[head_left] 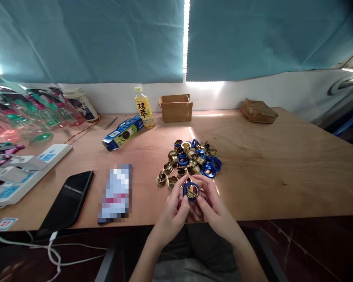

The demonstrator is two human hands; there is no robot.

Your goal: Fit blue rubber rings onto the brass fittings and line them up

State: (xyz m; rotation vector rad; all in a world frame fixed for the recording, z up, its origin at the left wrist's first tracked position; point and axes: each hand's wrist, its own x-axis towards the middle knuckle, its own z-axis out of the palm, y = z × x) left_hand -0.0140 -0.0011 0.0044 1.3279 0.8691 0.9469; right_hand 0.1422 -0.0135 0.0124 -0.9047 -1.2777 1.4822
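While middle of frame is spanned by desk (282,164), pile of brass and blue pieces (191,155) is heaped near centre; at lower centre, by left hand (176,204) and right hand (214,201), blue ring (185,191) with brass fitting (191,191) is pinched.

双萃 in black on the yellow bottle (144,111), blurred red print on a small sticker (6,224)

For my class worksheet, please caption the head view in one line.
Left hand and right hand hold a blue ring and brass-coloured fitting near a pile of similar parts.
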